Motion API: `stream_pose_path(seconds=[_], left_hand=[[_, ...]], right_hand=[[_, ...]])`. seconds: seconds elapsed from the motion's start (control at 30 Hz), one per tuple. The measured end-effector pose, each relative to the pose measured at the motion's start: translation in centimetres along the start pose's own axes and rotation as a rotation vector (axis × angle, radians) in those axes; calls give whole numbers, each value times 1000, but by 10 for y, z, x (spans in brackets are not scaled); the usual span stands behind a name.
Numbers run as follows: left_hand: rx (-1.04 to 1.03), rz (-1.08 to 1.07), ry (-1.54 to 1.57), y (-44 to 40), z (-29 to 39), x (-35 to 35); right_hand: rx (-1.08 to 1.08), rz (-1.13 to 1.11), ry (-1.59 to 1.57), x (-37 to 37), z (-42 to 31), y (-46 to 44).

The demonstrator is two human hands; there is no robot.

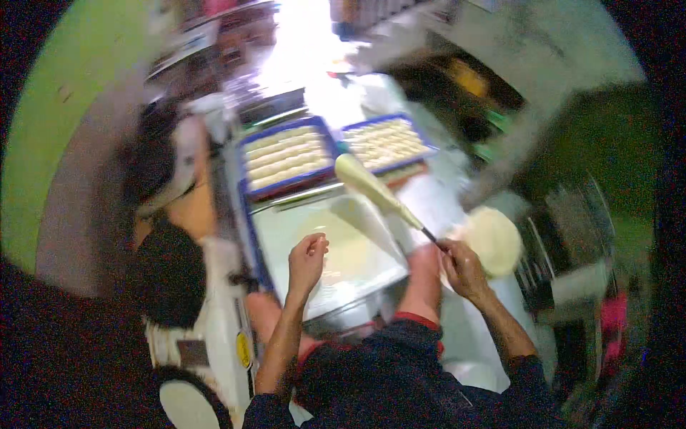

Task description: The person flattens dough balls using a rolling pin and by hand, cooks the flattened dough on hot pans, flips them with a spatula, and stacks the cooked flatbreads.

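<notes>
My right hand [464,268] is closed around the thin dark handle of a long spatula-like tool [375,189]. Its pale, broad end points up and to the left and looks coated; blur hides its exact kind. My left hand [307,261] has its fingers curled in, and I see nothing in them. It is over a white tray [275,229] in front of my lap, on which a pale, flat, roundish layer [350,243] lies. Beside my right hand is a round pale mass [493,239], perhaps in a bowl.
Beyond the white tray stands a blue tray [246,175] of thick pale rolls. A second blue tray [429,139] to its right holds smaller pale pieces. A white object with a yellow sticker [244,349] is at my left. Bright light washes out the far end.
</notes>
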State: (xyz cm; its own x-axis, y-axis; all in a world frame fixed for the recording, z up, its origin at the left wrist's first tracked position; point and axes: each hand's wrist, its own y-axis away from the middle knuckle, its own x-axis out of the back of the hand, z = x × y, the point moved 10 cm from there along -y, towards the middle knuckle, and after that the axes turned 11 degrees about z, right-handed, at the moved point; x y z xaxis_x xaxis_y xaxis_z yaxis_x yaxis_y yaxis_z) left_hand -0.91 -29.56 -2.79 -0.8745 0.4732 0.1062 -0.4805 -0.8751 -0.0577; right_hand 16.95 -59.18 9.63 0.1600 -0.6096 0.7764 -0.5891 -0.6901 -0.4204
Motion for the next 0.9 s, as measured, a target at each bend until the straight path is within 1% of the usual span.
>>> stream_pose_path(seconds=[0.03,0.07,0.1,0.13,0.17,0.2,0.27,0.33,0.37,0.4,0.43,0.5,0.53,0.57,0.6,0.63,0.67,0.7,0.73,0.77,0.8,0.83,0.87,0.9], left_hand=[[37,-167,5,6,-5,-59],[108,-284,75,19,-10,-112],[184,-379,137,34,-15,-159],[265,-479,182,48,-15,-210],[360,-558,235,63,-21,-253],[463,-587,284,79,-30,-290],[626,-644,360,100,-41,-371],[720,-583,355,107,-30,-414],[761,-553,360,103,-37,-426],[756,-574,365,104,-35,-440],[750,-592,370,102,-32,-451],[728,-658,368,98,-42,-474],[245,-782,-57,86,-35,-482],[-252,-854,-477,84,-27,-492],[-764,-874,-888,94,-23,-502],[-745,-797,-718,96,-19,-499],[-472,-728,-541,91,-24,-489],[-205,-647,-361,90,-29,-478],[58,-554,-180,89,-37,-465],[-12,-540,-185,87,-33,-465],[4,-511,-221,89,-39,-461],[19,-484,-259,92,-45,-456],[34,-454,-299,93,-50,-451],[160,-466,-234,94,-58,-452]], right_hand=[[-86,52,33,33,31,16],[-169,105,58,61,57,37],[-251,107,124,85,71,51],[-296,158,161,112,90,65],[-326,183,169,128,106,81],[-347,205,164,142,121,97],[-545,187,48,168,160,130],[-742,156,-127,179,183,154],[-842,140,-233,177,186,163],[-937,113,-352,179,195,173],[-896,74,-372,180,207,178],[-935,38,-418,174,241,190],[-953,20,-447,166,261,197],[-965,22,-511,157,285,202],[-936,-16,-440,152,299,202],[-906,-55,-368,148,311,201],[-875,-94,-294,143,324,202],[-741,-40,-116,143,336,197],[-696,4,-86,143,349,198],[-652,47,-55,146,352,194],[-611,89,-23,151,355,192],[-503,123,51,155,351,187],[-593,126,44,152,363,193],[-679,125,40,150,374,198]])
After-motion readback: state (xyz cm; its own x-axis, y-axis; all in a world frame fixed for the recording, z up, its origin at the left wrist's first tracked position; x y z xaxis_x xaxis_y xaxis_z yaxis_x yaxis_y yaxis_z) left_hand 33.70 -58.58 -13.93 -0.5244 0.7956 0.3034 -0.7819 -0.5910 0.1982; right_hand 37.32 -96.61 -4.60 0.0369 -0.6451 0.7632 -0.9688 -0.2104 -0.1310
